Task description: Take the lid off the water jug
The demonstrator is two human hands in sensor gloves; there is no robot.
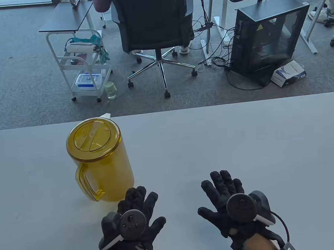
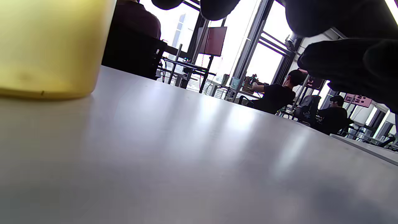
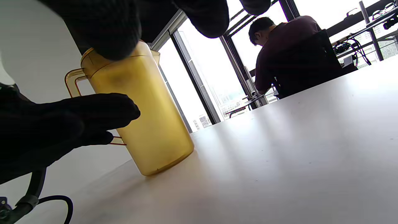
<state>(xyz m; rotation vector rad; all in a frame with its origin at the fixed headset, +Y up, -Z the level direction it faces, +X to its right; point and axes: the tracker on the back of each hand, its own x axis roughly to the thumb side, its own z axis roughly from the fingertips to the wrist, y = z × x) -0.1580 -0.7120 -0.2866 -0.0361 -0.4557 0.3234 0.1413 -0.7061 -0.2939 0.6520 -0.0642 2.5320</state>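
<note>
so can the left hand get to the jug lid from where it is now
Probably yes: the left hand lies open on the table just in front of the jug, and nothing covers the lid.

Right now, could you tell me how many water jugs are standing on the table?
1. The yellow water jug stands upright on the table's left half, lid on, just beyond the left hand. None seems hidden.

2 black sensor gloves, round dark trackers, black wrist cable
</note>
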